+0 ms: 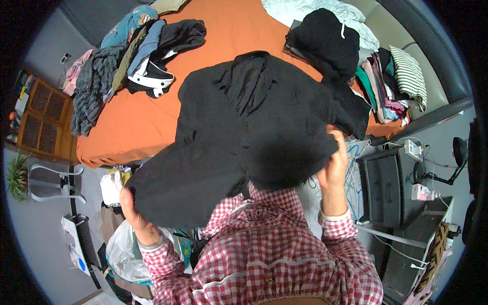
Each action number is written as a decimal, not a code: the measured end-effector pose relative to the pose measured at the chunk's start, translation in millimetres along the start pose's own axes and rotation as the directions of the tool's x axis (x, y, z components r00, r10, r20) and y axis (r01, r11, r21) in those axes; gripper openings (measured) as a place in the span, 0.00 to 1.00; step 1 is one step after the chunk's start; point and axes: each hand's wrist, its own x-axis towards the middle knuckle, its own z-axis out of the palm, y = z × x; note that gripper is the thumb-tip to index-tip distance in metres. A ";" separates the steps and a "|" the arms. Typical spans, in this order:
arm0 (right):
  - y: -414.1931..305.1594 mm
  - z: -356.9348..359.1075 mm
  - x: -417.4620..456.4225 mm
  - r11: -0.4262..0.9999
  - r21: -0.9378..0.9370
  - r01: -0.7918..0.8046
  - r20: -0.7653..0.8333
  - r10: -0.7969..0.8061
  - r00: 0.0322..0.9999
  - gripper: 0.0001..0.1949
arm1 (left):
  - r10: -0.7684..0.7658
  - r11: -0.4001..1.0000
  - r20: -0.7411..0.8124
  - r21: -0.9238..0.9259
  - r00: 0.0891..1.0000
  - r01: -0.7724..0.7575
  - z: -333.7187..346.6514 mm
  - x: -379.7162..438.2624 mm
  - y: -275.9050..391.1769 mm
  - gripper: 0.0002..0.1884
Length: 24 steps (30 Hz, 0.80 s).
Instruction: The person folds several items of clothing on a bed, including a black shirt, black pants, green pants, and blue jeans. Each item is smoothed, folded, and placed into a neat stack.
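Note:
A black collared garment [213, 152], perhaps a shirt or jacket, is spread out in front of me. Its collar lies toward the bed [228, 30], while the lower part hangs over the near edge, close to my body. My left hand [137, 221] grips its lower left edge, the fingers partly hidden by the cloth. On the opposite side, my right hand [335, 164] holds the right edge between thumb and fingers. Dark fabric [349, 106] lies just beyond the garment's right side.
Loose clothes [99, 76] heap at the bed's left. To the right sit a black drawstring garment [328, 38], a folded clothes stack [377, 87] and a striped item [408, 72]. A dark drawer cabinet [381, 187] stands by the bed; bags [126, 251] lie on the floor left.

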 end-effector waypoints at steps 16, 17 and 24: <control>-273.2 269.4 291.7 -0.172 -0.452 0.875 0.658 -0.727 0.197 0.17 | 0.475 0.878 0.135 -0.133 0.870 -0.459 187.1 328.1 269.4 0.12; -283.0 276.6 278.6 -0.003 -0.432 0.902 0.657 -0.686 0.313 0.18 | 0.460 0.888 0.166 -0.111 0.872 -0.447 173.6 337.0 295.1 0.12; -268.3 219.5 233.4 0.029 -0.684 0.728 0.642 -0.450 0.621 0.16 | 0.461 0.678 0.148 0.577 0.875 -0.455 76.1 249.9 282.0 0.24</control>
